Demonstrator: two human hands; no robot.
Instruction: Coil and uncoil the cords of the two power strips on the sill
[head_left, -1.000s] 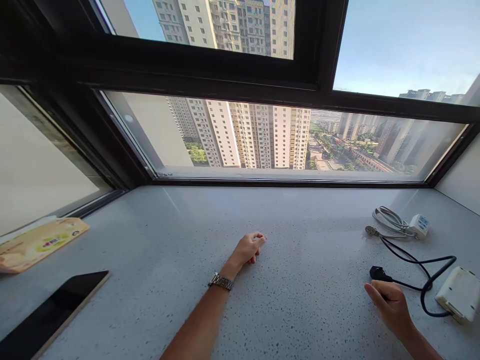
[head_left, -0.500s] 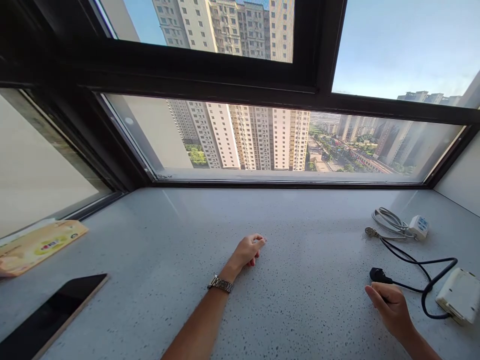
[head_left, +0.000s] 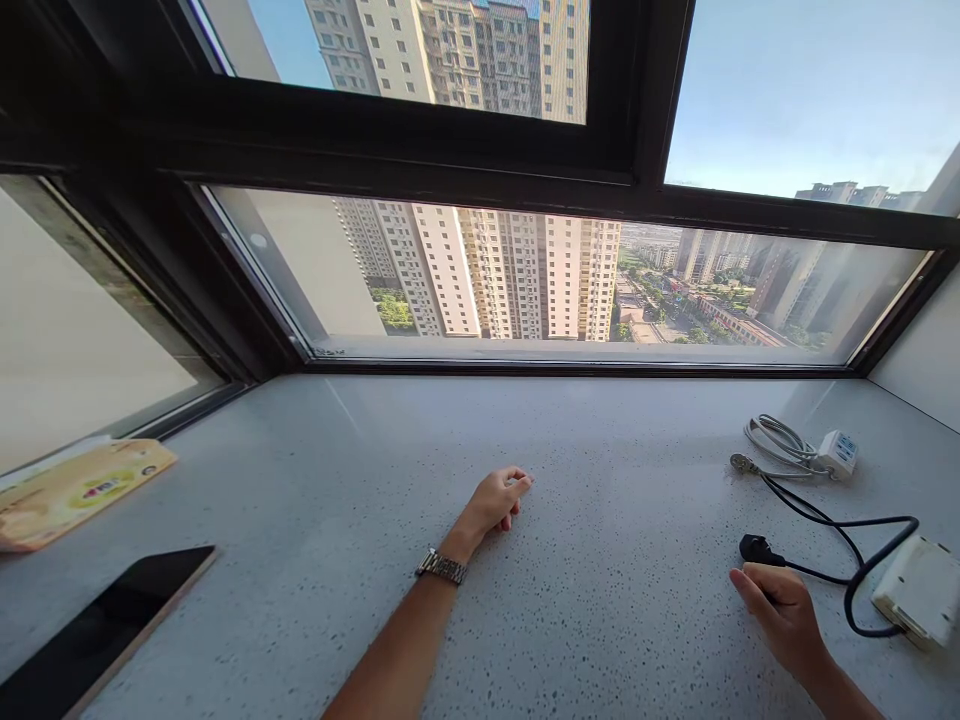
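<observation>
Left hand (head_left: 498,500): fingers curled together on speckled countertop (head_left: 600,560). Right hand (head_left: 780,605): fingers folded together; cannot tell whether anything sits inside. Black power plug (head_left: 756,549) just beyond right knuckles. White box (head_left: 921,592), right of right hand: cut off. Tissue pack (head_left: 52,500), far left of left hand: cut off, logo illegible.

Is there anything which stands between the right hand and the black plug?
Nothing visible stands between them: the right hand is just beside the black plug. Whether they touch, the picture does not clearly show.
</observation>
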